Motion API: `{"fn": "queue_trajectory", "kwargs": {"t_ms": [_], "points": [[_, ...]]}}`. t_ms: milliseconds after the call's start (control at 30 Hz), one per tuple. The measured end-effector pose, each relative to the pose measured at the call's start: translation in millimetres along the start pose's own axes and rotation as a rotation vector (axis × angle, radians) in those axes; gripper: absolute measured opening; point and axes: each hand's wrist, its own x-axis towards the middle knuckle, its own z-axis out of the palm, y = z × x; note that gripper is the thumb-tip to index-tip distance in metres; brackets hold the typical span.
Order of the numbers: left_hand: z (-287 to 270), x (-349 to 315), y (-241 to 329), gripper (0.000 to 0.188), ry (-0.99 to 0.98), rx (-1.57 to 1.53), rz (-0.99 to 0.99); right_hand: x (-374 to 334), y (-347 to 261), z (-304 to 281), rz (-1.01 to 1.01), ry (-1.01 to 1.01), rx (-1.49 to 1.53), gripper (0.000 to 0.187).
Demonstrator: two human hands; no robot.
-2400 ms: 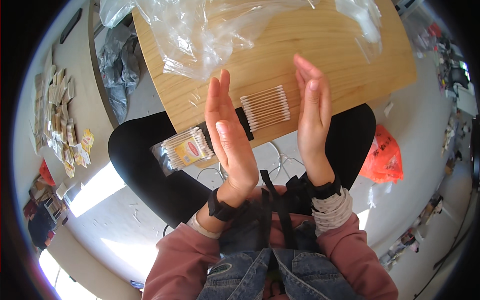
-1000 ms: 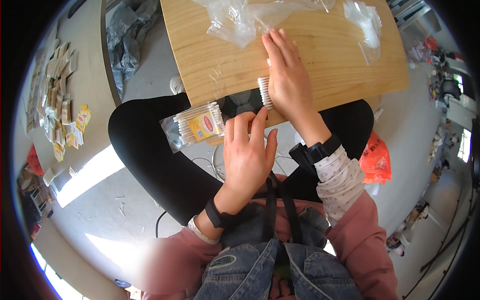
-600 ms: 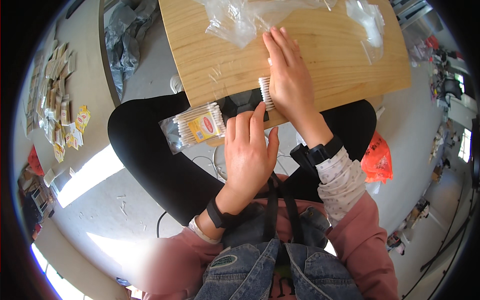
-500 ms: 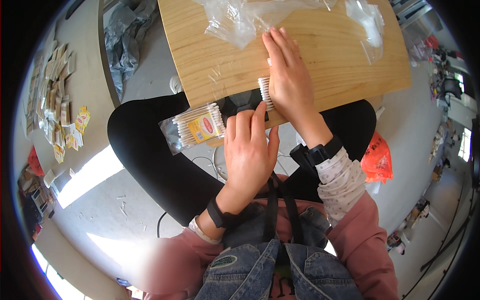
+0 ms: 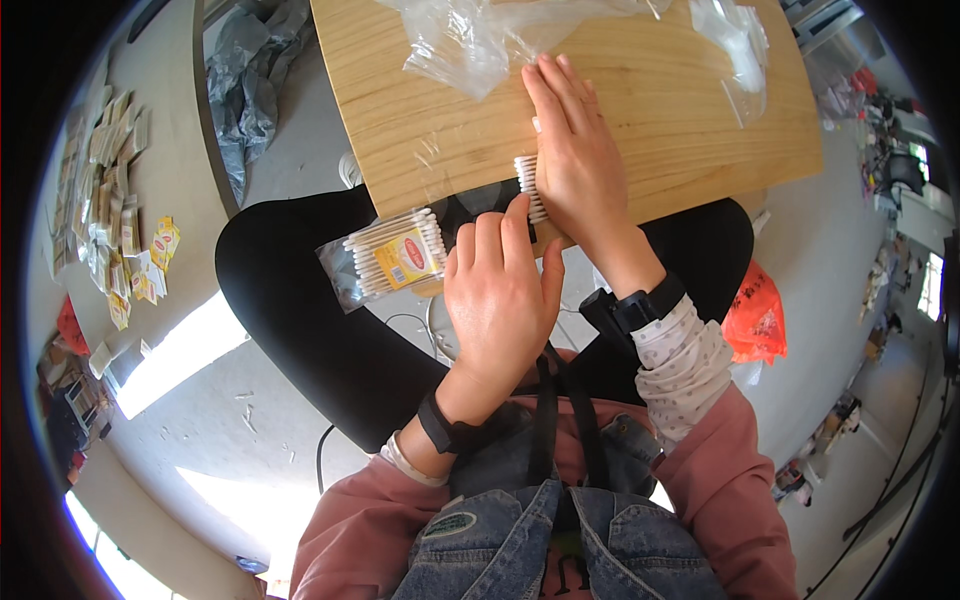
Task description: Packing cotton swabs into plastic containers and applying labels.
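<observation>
A row of white cotton swabs (image 5: 527, 178) lies at the near edge of the wooden table, partly hidden under my right hand. My right hand (image 5: 585, 170) lies flat over them, its fingers stretched toward the far side. My left hand (image 5: 497, 275) is open with the palm down, its index fingertip reaching the swabs and its thumb apart. Left of it, a clear bag of cotton swabs (image 5: 390, 258) with a yellow label (image 5: 410, 256) sticks out past the table edge. Between bag and swab row is a dark patterned surface (image 5: 470, 203), partly covered by my left fingers.
On the wooden table (image 5: 440, 130) a crumpled clear plastic bag (image 5: 465, 50) lies at the far side, with more clear plastic (image 5: 740, 60) at far right. Several swab packs (image 5: 115, 180) and yellow cards (image 5: 163, 240) cover a left-hand surface. A red bag (image 5: 755, 315) hangs at right.
My left hand has shifted slightly left and up, and the bag of swabs beside it has moved slightly left. My right hand stays in place.
</observation>
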Motion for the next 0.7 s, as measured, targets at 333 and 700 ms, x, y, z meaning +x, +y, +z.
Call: {"fn": "queue_trajectory", "kwargs": {"t_ms": [333,700], "points": [[-0.1,2.3,0.1,0.044,0.010,0.014,-0.003,0.2,0.3,0.7,-0.009,-0.002,-0.019,0.051],[1.8,5.4,0.1,0.042,0.011,0.047,-0.007,0.2,0.6,0.5,-0.007,-0.011,-0.017,0.050]]}}
